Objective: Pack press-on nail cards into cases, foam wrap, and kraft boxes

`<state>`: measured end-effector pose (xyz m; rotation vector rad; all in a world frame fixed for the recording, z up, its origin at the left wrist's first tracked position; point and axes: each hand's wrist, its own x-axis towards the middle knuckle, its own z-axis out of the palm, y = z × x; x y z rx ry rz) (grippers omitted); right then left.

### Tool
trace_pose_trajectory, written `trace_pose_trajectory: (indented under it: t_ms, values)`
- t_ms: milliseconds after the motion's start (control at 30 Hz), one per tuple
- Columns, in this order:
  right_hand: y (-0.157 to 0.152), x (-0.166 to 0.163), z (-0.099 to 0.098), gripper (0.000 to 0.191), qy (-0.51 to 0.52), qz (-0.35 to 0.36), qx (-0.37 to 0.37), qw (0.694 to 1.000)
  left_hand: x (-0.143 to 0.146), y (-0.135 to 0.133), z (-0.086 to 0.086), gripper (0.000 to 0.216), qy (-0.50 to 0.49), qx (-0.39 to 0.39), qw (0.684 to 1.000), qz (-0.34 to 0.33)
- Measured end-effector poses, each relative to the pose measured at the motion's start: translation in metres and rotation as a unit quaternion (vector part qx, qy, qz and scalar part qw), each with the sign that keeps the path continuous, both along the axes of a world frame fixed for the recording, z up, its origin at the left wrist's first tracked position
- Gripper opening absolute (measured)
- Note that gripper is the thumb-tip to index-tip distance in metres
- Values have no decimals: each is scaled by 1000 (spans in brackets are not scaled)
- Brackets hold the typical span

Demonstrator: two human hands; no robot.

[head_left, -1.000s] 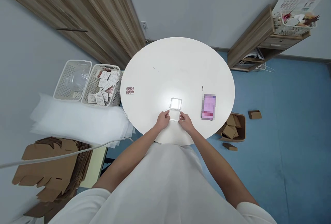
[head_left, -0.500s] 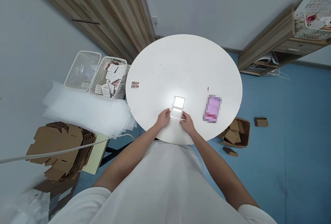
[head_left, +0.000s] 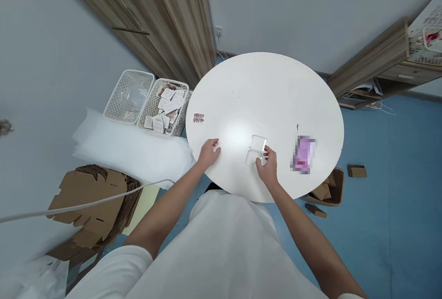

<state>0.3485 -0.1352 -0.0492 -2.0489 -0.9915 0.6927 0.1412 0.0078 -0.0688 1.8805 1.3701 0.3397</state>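
A clear hinged plastic box (head_left: pixel 258 142) lies opened out on the white round table (head_left: pixel 269 83). My right hand (head_left: pixel 269 166) grips the lower half of the box at its right side, the thumb over it and the fingertips by the hinge. My left hand (head_left: pixel 208 153) is over the left part of the table with fingers spread and nothing in them. Beyond it lies a small set of dark red oval pieces (head_left: pixel 198 117) in two rows, looking like press-on nails.
A pixelated purple item (head_left: pixel 304 154) lies at the table's right. Left of the table stand a white basket of cards (head_left: pixel 183 126), another basket with clear plastic (head_left: pixel 112 106), white foam sheets (head_left: pixel 138 161) and flattened cardboard (head_left: pixel 93 193). A carton (head_left: pixel 340 188) sits on the floor at right.
My left hand has let go of the plastic box and moved left, its fingers opening. My right hand stays at the box, its thumb now over the lower half. The view has shifted.
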Motion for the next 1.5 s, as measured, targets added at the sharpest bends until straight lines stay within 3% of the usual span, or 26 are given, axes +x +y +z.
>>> trace_pose_trajectory:
  t_ms: [133,300,433,600,800,1100,1500]
  values:
    - [59,-33,8,55,0,122,-30,992,-45,69,10,41,112,83,989,-47]
    - [146,-72,-7,53,-22,217,-74,973,-68,139,15,42,231,138,960,-84]
    - [203,-95,-21,54,-56,231,-95,967,-67,172,15,37,262,136,945,-143]
    - [242,-113,-36,56,-87,234,-115,961,-63,190,8,45,262,127,939,-185]
    - [261,-125,-47,60,-137,224,-152,953,-61,200,0,45,265,106,933,-217]
    - [267,-129,-48,53,-133,202,-173,955,-61,201,-4,45,241,89,941,-222]
    - [248,-131,-56,55,-104,210,-100,967,-67,180,2,47,193,85,957,-197]
